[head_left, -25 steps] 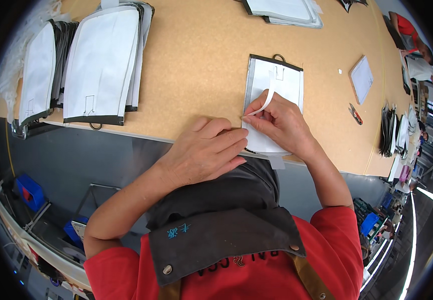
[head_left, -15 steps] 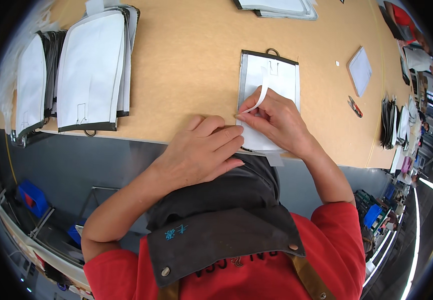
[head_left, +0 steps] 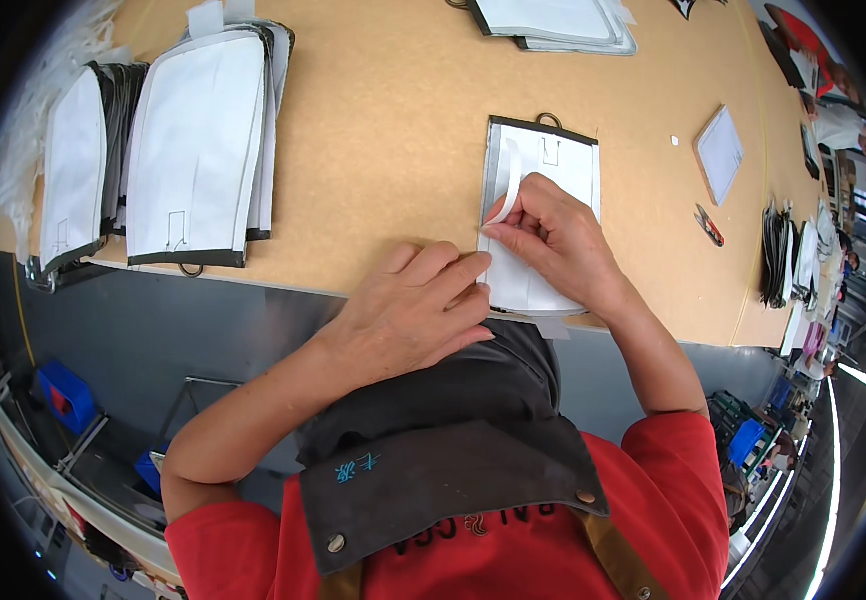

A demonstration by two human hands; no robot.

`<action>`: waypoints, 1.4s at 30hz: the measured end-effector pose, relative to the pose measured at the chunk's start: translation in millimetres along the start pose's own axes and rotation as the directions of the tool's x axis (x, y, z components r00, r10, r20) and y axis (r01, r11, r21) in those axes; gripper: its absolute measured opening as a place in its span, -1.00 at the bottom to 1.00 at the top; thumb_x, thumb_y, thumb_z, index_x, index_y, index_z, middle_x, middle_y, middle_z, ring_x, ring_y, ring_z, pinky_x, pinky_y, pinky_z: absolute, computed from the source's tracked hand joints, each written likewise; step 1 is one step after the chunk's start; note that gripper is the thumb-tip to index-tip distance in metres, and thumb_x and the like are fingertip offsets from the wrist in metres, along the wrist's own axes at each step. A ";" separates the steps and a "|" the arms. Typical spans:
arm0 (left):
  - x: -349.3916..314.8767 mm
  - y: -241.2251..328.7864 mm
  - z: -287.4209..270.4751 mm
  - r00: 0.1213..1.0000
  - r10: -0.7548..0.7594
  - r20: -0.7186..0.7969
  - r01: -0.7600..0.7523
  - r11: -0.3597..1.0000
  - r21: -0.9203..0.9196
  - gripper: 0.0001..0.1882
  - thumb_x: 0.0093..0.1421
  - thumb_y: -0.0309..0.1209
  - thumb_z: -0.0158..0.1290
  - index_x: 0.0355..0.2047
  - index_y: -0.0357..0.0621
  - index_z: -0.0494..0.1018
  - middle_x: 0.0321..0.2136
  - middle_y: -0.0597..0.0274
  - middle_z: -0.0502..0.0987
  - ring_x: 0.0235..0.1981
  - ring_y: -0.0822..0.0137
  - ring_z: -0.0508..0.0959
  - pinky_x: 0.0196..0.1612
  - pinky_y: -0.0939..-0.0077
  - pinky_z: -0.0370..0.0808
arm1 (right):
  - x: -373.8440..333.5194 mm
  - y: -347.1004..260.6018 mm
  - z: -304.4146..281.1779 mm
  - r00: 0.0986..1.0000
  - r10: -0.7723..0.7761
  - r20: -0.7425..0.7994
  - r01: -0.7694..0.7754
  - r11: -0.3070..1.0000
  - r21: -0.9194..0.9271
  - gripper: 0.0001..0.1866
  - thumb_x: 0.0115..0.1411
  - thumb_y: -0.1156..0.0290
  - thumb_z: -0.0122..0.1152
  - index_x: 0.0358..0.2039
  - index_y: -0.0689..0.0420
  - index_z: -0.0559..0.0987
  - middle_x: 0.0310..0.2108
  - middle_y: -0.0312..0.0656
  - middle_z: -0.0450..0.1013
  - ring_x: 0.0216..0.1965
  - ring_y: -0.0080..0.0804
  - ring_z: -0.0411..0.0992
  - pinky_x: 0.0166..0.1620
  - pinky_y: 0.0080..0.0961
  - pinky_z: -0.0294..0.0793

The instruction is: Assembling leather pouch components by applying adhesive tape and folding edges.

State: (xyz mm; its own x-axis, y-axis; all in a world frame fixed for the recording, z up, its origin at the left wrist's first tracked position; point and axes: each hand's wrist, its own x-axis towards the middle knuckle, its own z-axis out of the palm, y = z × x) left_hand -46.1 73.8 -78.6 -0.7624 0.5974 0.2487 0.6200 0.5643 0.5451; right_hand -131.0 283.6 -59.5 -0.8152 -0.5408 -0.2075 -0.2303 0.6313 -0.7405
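A white rectangular panel (head_left: pixel 531 285) with grey edging lies at the table's near edge, a black band and a dark metal ring (head_left: pixel 550 119) at its far end. My right hand (head_left: pixel 565 240) pinches a narrow white tape strip (head_left: pixel 514 170) above the panel's left border. The strip's loose end curls up and away from me. My left hand (head_left: pixel 408 310) rests at the panel's lower left edge, fingers spread, fingertips touching the border. A small pale tab (head_left: pixel 552 328) sticks out past the panel's near end. The fingers of my right hand partly cover the panel's middle.
Stacks of similar white panels (head_left: pixel 193 150) stand at the left; more panels (head_left: pixel 558 18) lie at the far side. On the right are thread snips (head_left: pixel 710 226), a pale rectangular pad (head_left: pixel 720 155) and dark-edged pieces (head_left: pixel 778 255). The table's edge (head_left: pixel 293 287) runs close before me.
The view has shifted slightly, so the table items appear lower. The tape strip's loose end has swung left and lies closer along the panel's left border. Both hands stay by that border.
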 end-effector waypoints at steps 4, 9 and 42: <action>-0.9 0.6 0.4 1.000 -0.008 -0.017 0.007 1.000 -0.013 -0.55 -0.02 -0.10 0.29 -0.18 -0.05 0.50 0.04 0.26 0.44 -0.05 0.24 0.42 -0.08 0.35 0.36 | 0.0 -1.3 2.8 1.000 -0.020 -0.008 0.020 1.000 -0.007 -0.83 0.19 0.43 0.30 -0.37 0.23 0.50 -0.40 -0.18 0.41 -0.46 -0.37 0.42 -0.38 -0.43 0.43; 7.0 -2.7 -4.9 0.998 -0.061 -0.026 0.062 0.998 0.003 -0.50 0.01 -0.03 0.26 -0.12 -0.05 0.51 0.07 0.23 0.43 -0.06 0.22 0.42 -0.08 0.33 0.36 | 2.9 2.6 3.3 0.999 -0.036 -0.021 0.036 0.999 -0.015 -0.87 0.20 0.46 0.28 -0.35 0.21 0.50 -0.41 -0.25 0.33 -0.52 -0.50 0.31 -0.44 -0.52 0.34; 17.3 -11.5 -5.6 0.997 -0.069 -0.044 0.069 0.998 -0.010 -0.46 0.02 0.04 0.22 -0.13 -0.08 0.53 0.03 0.29 0.47 -0.08 0.24 0.41 -0.09 0.35 0.35 | 43.0 1.3 -16.2 0.993 0.101 -0.066 -0.095 0.992 0.080 -0.85 0.27 0.44 0.20 -0.27 0.26 0.48 -0.31 -0.22 0.36 -0.44 -0.55 0.41 -0.51 -0.59 0.51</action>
State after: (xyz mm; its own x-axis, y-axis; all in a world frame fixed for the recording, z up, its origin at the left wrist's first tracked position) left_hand -67.4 74.5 -76.2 -0.8109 0.5311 0.2456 0.5641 0.5981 0.5692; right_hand -174.9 270.1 -59.0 -0.8673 -0.4369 -0.2385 -0.1082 0.6332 -0.7664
